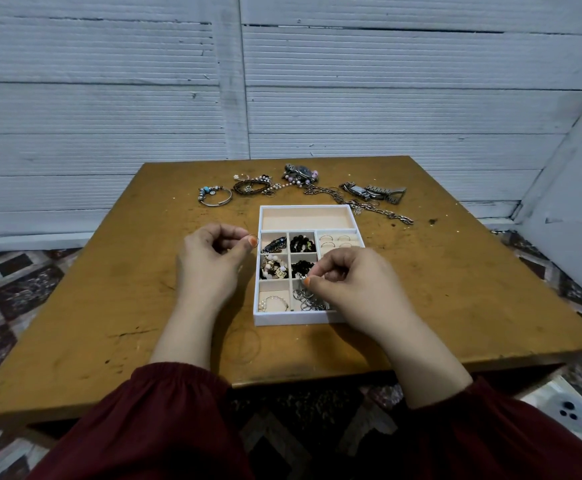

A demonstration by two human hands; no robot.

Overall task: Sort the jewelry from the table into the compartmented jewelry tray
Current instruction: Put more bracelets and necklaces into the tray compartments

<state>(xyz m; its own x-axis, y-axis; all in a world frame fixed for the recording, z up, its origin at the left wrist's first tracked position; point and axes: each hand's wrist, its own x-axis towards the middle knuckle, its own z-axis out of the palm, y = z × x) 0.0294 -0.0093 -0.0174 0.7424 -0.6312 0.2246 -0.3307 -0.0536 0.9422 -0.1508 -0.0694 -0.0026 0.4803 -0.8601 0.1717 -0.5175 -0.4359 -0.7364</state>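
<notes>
**Jewelry sorting, tray partly filled**

The brown tabletop (455,289) carries the white jewelry tray (291,320) around its middle. Unsorted stuff sits along the far edge: a long chain (379,211), a steel watch (374,191), a beaded pile (300,174) and a bangle (215,196). The left hand (213,258) hovers just beside the tray's left wall, thumb and forefinger pinching a thin ring (254,239). The right hand (351,282) is over the tray's near compartments, fingers curled, pinching a tiny piece (305,278) above a tangle of hoops (308,301). Can't tell what that piece is.
</notes>
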